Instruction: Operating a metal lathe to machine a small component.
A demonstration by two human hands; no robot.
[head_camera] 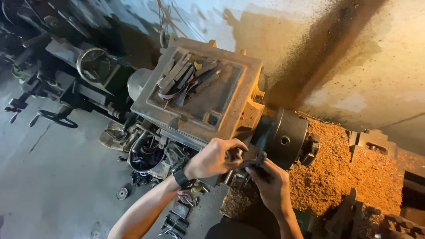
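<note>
While both my hands work at the lathe's front, lower centre of frame, my left hand (215,158) is closed around a small metal piece (233,155) and my right hand (271,186) clamps a dark tool (256,163) beside the chuck (285,137). Loose shavings (336,172) could make my grip slip toward the chuck jaws.

Two hands (215,158) (272,186), one wristwatch (181,178), one lathe chuck (285,137), two handwheels (56,118) (94,64).
</note>
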